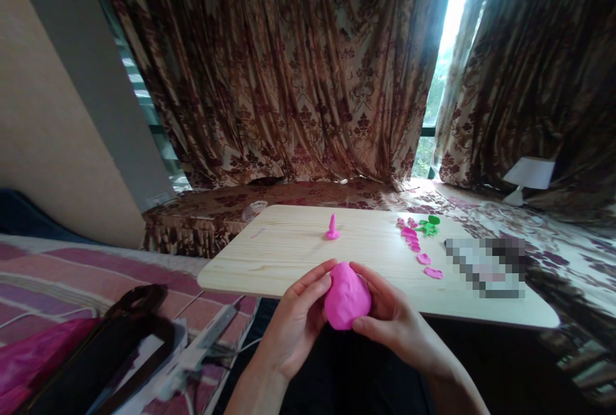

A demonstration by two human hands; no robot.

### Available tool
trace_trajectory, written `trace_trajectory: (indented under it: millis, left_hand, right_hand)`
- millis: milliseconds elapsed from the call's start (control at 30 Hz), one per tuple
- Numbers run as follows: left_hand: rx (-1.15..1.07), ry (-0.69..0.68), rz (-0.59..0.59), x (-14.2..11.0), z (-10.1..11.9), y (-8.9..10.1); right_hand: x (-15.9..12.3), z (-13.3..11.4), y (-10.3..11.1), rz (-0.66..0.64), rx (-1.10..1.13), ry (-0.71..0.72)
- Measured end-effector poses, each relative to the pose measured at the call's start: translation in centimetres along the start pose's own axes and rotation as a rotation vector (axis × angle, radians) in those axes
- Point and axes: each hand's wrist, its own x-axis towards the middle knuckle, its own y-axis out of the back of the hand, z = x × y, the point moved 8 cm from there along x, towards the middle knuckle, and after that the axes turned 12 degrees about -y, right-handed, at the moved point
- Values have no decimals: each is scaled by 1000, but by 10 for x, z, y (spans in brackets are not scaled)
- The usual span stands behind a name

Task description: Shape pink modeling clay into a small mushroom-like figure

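Observation:
A lump of pink modelling clay (347, 298), flattened and roughly rounded with a narrower top, is held between both hands just in front of the table's near edge. My left hand (303, 303) curls round its left side, the thumb near the upper edge. On the other side my right hand (389, 309) grips it, thumb at the lower right and fingers behind. Beyond them, a pink clay cone on a wider base (332, 229) stands upright on the table. To the right lie several thin pink clay pieces (423, 259) in a row and some green clay pieces (430, 226).
The pale wooden table (289, 261) has a blurred-out object (486, 267) at its right. A clear container (255, 210) sits by the far left corner. On the bed at left are a dark bag (101, 351) and a white power strip (212, 331). A lamp (529, 174) stands at far right.

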Motion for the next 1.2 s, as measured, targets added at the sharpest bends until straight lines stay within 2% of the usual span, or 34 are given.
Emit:
trace_trajectory:
  millis: [167,233,367,467,600,700,1000,1100,1200]
  left_hand:
    - [67,-8,-253,-9,11,-16]
    - [148,-51,-302,-11,15,-18]
    - [386,-132,-266,-8,20,-13]
    - [497,-188,-225,-3,24,-10]
    - [585,-194,-216,0,24,-9]
    - [603,-189,-229,0,21,-11]
    - [596,-201,-191,1,20,-11]
    - [548,-180,-178,1,20,-11]
    - [552,-180,-234,-1,20,-16]
  right_hand:
    - [0,-4,4,48,-80,-14]
    - [1,-6,6,82,-113,-17]
    - [1,-8,12,166,-168,-35]
    - [2,-8,12,158,-175,-34]
    - [4,-8,13,156,-193,-10]
    - [7,-12,14,204,-253,31]
    - [7,-26,5,238,-350,99]
    - [7,-29,10,315,-379,140]
    - [9,-33,20,456,-394,206]
